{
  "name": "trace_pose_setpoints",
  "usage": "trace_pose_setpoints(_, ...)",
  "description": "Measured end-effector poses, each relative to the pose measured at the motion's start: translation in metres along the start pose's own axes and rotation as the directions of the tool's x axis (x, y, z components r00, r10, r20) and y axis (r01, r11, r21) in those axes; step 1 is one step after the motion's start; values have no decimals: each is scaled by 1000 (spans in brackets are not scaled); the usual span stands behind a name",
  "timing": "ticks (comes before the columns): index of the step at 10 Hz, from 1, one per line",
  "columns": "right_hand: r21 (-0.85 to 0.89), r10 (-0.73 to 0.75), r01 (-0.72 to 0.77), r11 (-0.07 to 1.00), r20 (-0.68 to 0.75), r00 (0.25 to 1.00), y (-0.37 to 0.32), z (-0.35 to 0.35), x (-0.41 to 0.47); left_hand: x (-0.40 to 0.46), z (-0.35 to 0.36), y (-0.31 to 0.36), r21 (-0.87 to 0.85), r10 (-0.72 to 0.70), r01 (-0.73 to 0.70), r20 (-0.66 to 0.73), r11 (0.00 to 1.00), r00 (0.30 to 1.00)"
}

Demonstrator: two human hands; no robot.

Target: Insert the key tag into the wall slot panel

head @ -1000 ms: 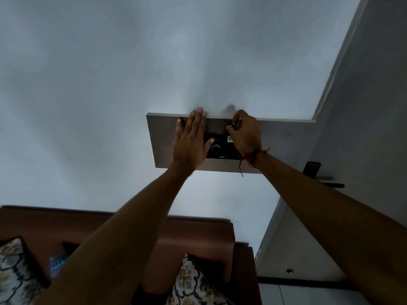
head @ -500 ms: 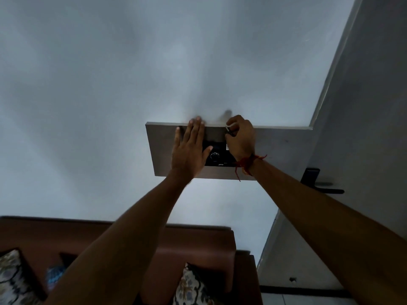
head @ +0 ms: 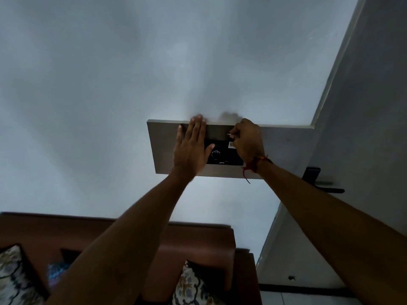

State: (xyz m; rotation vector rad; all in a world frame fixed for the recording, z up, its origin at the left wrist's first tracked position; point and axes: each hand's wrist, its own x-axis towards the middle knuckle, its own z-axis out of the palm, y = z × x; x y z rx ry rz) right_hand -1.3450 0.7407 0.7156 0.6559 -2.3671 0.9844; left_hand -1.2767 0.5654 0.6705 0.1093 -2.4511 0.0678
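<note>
A grey wall board point(head: 163, 146) carries a black slot panel point(head: 222, 154) with a round dial at its middle. My left hand point(head: 191, 148) lies flat and spread on the board, covering the panel's left end. My right hand point(head: 248, 139), a red thread around its wrist, is closed at the panel's upper right corner. A small metal ring or key end point(head: 230, 134) pokes out left of its fingers. The key tag itself is hidden inside the fist.
A grey door point(head: 365, 128) with a black lever handle point(head: 319, 183) stands to the right of the board. Below, a brown sofa point(head: 198, 243) with patterned cushions point(head: 13, 276) sits against the pale wall.
The board and panel have shifted slightly lower in view. My right hand has moved up from the panel's right side toward its top corner. My left hand stays flat on the board.
</note>
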Motion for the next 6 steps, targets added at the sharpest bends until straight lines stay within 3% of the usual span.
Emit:
trace_pose_setpoints(2,-193,-138,152,969,82,987,0,4,-9,-2,9,6,42,-50,49,20,998,999)
trace_pose_setpoints(5,-262,-183,233,937,202,962,-6,-11,-17,2,-9,10,92,-43,32,124,995,991)
trace_pose_setpoints(6,-303,-233,267,915,144,962,-9,-27,-20,9,-26,9,106,-10,2,76,994,997)
